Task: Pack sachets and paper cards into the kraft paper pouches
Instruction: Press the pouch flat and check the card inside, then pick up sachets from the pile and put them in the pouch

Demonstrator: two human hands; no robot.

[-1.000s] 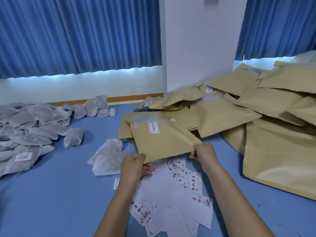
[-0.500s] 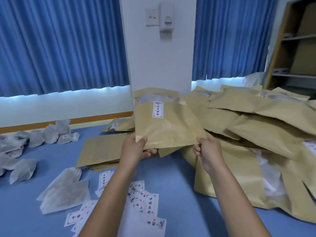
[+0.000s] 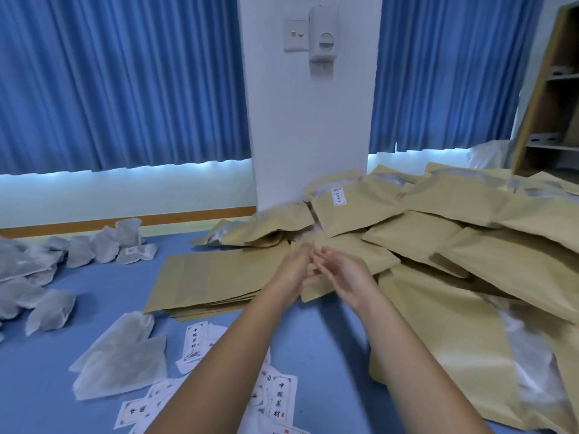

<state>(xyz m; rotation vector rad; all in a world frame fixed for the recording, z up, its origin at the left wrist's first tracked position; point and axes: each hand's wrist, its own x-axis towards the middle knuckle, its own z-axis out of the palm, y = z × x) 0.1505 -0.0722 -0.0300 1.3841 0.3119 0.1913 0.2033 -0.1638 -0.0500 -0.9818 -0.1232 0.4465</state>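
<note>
A filled kraft pouch with a small white label lies on top of the heap of filled pouches by the white pillar, apart from my hands. My left hand and my right hand hover side by side with fingers straight, holding nothing, above the near edge of the heap. A flat stack of unfilled kraft pouches lies left of my hands. Two white sachets rest on the blue surface at the lower left. Printed paper cards are scattered under my forearms.
A pile of white sachets spreads along the far left. The white pillar stands behind the heap, with blue curtains on both sides. A wooden shelf unit stands at the far right.
Both hands held the labelled pouch, lifted it toward the heap, and have let go of it. It now lies on the heap and my hands are empty.
</note>
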